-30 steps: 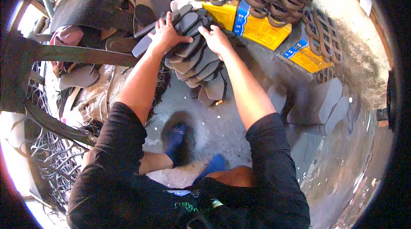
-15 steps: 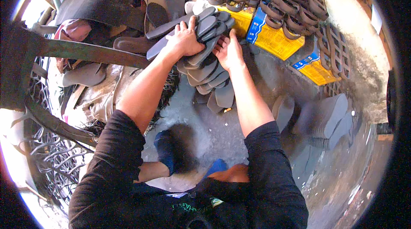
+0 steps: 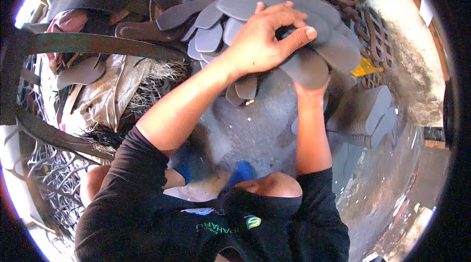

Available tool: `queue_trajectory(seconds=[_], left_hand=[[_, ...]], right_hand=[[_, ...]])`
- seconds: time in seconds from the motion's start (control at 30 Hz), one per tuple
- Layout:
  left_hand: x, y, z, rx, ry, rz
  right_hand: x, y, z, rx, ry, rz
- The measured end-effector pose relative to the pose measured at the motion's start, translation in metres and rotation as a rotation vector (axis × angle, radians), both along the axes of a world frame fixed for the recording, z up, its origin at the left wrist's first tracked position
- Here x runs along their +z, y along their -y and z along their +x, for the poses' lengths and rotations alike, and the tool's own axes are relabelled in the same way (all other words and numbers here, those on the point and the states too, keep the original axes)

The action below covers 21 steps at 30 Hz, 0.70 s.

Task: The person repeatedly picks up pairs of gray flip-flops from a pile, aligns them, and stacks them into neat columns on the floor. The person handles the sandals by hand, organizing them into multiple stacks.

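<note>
A fanned stack of grey foam shoe soles (image 3: 274, 12) is lifted close under the camera. My left hand (image 3: 265, 41) lies on top of the stack, fingers curled over the upper soles. My right hand is almost wholly hidden beneath the stack; only its wrist (image 3: 309, 90) shows, pressed up against the bottom sole. Both hands clamp the bundle between them.
A second stack of grey soles (image 3: 365, 112) stands on the concrete floor at the right. A dark metal frame bar (image 3: 98, 44) crosses the left, with loose soles and scrap around it. A yellow box corner (image 3: 365, 68) and brown strap racks (image 3: 378, 31) sit behind.
Both hands have raised the bundle of soles from the floor pile up toward the camera. The yellow boxes are now mostly hidden behind it.
</note>
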<state>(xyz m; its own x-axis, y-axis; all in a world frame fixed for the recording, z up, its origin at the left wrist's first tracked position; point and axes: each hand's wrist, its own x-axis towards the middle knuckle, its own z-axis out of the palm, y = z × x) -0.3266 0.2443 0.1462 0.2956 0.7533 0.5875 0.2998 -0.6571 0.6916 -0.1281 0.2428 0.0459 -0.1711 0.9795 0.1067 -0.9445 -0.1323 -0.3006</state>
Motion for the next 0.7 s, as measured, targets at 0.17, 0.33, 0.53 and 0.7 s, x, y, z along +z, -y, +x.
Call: queue_trajectory(seconds=[0.17,0.33,0.53,0.7], left_hand=[[-0.058,0.037,0.039,-0.053,0.513,-0.472],[-0.197,0.059,0.051,0.008,0.544,-0.977],[-0.259,0.074,0.053,0.225,0.187,-0.699],[-0.259,0.081,0.045,-0.057,-0.172,-0.738]], right_hand=[[-0.024,0.059,0.041,-0.158,0.222,-0.208],[-0.128,0.104,0.045,-0.330,0.886,-0.394],[-0.166,0.118,0.027,-0.324,1.616,-0.477],[-0.161,0.114,0.017,-0.272,1.641,-0.441]])
